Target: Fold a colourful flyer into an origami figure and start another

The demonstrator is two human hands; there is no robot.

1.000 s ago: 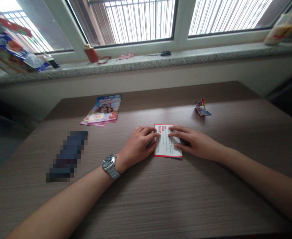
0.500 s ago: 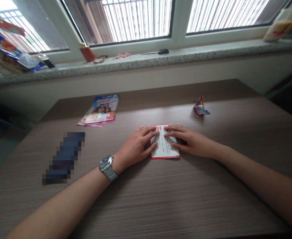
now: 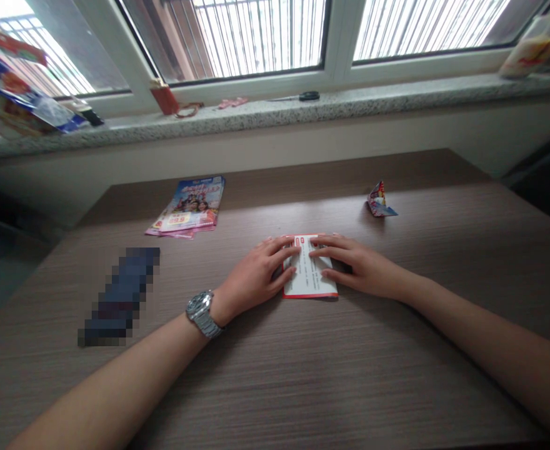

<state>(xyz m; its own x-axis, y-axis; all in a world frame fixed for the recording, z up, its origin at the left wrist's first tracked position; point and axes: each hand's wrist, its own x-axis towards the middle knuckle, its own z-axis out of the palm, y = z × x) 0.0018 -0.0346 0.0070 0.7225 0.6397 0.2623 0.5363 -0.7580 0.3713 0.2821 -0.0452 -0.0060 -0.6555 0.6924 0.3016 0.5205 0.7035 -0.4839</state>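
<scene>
A white flyer (image 3: 309, 284) with a red border and printed text lies on the wooden table (image 3: 275, 369) in front of me. My left hand (image 3: 265, 269), with a metal watch (image 3: 204, 314) at its wrist, rests on the flyer's left side, fingers spread. On the right side of the same paper lies my right hand (image 3: 352, 262), its fingers also apart and stretched out. Both sets of fingertips touch the sheet near its upper half, and neither hand grips it. Parts of the flyer's sides are hidden under the fingers.
A stack of colourful flyers (image 3: 193, 206) lies at the back left. Nearer me is a dark pixelated object (image 3: 122, 297). A small folded paper piece (image 3: 379, 203) stands at the back right. Scissors (image 3: 307, 96) and a red lighter-like item (image 3: 164, 98) sit on the stone windowsill (image 3: 256, 115).
</scene>
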